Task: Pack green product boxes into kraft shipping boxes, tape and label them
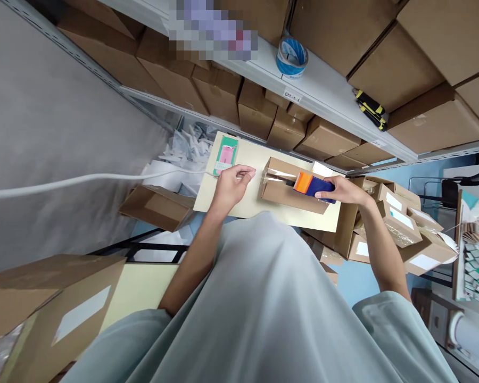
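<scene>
So the pale yellow worktop [205, 197] has some bare room left of the long brown cardboard box with clear tape [273, 194], but its near edge is tight to the grey-green shirt [263, 287]. Right hand [343, 190] has its fingers wrapped round an orange-and-navy block-shaped item [303, 183] over that box; left hand's [231, 186] fingers are bent, can't tell if they're pinching anything. Big open brown carton [345, 226] at right holds smaller taped boxes [399, 226]. Green-and-pink package [225, 151] sits far left, a white cable [104, 176] crosses in from the left, and a grey metal shelf [323, 88] hems in the far side.
</scene>
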{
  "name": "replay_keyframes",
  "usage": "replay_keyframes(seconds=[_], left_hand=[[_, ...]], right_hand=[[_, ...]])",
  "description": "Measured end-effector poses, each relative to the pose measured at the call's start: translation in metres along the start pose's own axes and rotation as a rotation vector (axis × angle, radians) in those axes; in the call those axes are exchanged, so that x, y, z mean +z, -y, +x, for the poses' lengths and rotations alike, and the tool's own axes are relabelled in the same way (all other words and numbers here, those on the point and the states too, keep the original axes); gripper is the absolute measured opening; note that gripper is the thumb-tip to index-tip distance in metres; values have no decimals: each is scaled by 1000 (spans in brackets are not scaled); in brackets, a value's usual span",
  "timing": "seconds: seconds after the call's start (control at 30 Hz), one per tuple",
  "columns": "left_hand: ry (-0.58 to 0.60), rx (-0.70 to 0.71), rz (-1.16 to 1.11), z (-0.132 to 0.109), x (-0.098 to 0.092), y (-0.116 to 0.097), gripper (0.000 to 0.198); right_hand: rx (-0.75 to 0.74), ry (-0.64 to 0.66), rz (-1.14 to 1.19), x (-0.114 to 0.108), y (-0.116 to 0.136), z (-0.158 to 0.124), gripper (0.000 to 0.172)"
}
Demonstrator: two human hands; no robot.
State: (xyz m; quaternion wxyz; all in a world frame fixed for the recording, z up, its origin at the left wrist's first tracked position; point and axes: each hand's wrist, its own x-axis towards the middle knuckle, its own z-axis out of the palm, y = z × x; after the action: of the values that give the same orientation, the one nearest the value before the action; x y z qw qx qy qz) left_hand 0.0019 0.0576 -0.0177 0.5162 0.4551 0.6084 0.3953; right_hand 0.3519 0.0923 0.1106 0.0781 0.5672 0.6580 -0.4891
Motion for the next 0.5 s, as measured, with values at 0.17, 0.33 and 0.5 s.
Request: replay_keyframes(seconds=[0.17, 0.33, 0.5], left_hand=[[0, -54, 5, 10, 5, 19, 25], [-6, -130, -9, 18, 8, 33, 25], [7, -185, -78, 20, 12, 37, 20]], right_hand=[[-2, 48, 5, -4, -9, 24, 77], [12, 88, -26, -2, -12, 41, 81], [42, 117, -31, -11, -14, 53, 79]])
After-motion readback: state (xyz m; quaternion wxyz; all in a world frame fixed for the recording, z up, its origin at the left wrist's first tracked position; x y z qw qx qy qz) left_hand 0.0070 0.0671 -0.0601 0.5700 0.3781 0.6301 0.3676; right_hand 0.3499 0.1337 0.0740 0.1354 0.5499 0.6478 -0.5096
